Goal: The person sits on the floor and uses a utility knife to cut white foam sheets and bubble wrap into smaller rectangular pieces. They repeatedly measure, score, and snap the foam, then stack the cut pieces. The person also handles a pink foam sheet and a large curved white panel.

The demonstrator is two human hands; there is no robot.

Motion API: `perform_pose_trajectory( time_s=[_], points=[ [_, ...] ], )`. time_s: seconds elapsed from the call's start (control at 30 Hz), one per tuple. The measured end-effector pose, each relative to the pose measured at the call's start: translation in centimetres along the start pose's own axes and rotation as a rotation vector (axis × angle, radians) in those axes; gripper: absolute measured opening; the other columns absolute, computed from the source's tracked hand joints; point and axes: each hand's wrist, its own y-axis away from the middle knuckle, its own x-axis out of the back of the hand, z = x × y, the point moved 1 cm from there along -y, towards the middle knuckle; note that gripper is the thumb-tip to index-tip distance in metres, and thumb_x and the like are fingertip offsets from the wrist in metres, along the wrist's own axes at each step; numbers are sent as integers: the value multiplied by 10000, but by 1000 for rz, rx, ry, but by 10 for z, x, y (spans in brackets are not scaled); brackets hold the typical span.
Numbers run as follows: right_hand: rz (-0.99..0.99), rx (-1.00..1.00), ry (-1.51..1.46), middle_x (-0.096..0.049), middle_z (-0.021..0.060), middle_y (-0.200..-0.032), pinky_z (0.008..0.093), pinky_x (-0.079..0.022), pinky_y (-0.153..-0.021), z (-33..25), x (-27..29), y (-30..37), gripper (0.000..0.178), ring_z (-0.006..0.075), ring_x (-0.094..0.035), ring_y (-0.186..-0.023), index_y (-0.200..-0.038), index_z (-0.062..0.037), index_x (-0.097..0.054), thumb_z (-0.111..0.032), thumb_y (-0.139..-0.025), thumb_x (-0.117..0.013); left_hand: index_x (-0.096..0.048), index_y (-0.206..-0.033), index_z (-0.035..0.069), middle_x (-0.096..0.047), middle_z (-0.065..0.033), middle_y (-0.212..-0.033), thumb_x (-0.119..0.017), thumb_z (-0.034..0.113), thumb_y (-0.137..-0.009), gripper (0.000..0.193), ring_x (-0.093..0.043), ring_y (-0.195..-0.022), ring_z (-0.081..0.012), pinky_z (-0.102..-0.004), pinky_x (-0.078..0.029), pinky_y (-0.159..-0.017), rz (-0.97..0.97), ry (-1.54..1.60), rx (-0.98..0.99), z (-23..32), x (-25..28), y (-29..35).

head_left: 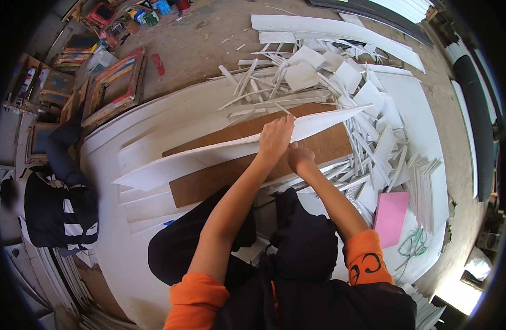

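Observation:
A long white strip of board (203, 155), foam-like in look, stands tilted on its edge over a brown wooden board (209, 184). My left hand (276, 136) is closed over the upper edge of the strip, right of its middle. Just to the right and nearer to me, my right hand (301, 157) is closed at the strip's lower edge; its fingertips are partly hidden. The strip's pointed right end rises above a heap of white offcuts (305, 74).
White sheets (107, 159) lie beneath the brown board. On the right are a pink panel (392, 217), a stack of thin white pieces (424, 190) and green string (413, 245). Another person (60, 203) sits at the left, near paint-stained wooden frames (115, 85).

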Motion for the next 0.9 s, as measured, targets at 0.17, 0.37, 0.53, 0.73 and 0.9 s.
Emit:
perform_pose_trajectory(
  time_s=[0.17, 0.37, 0.53, 0.73, 0.9],
  points=[
    [10, 30, -96, -568, 188, -975, 389, -437, -774, 8, -8, 26, 264, 306, -544, -946, -1060, -19, -380, -117, -815, -392, -506, -812, 35, -595, -120, -736, -556, 232, -756, 211, -587, -702, -289, -395, -461, -589, -38, -12, 68, 2, 5, -2],
    [50, 42, -120, -590, 192, -890, 398, -466, -708, 13, -35, 9, 216, 331, -579, -854, -1028, -40, -362, -112, -827, -392, -519, -816, 31, -597, -119, -738, -562, 248, -754, 230, -574, -708, -318, -406, -452, -601, -157, 49, 55, 4, 9, 0],
    [123, 13, -230, -601, 192, -810, 418, -472, -668, 12, -56, -19, 188, 346, -592, -779, -1016, -54, -362, -128, -844, -378, -525, -836, 34, -597, -124, -739, -557, 252, -757, 234, -574, -702, -320, -405, -451, -598, -211, 36, 47, 2, 13, -5],
    [292, 41, -257, -594, 183, -664, 451, -466, -568, 14, -85, -38, 143, 345, -596, -650, -961, -61, -357, -162, -861, -342, -524, -846, 38, -595, -122, -701, -549, 254, -761, 234, -576, -675, -316, -398, -452, -581, -134, 10, -23, -4, 8, -8],
    [434, 62, -209, -581, 163, -604, 460, -456, -483, 19, -99, -32, 169, 344, -588, -597, -917, -77, -352, -238, -867, -361, -534, -862, 46, -592, -130, -695, -555, 278, -756, 256, -578, -684, -311, -399, -452, -590, -169, -52, -25, -26, 5, -31]
  ],
)
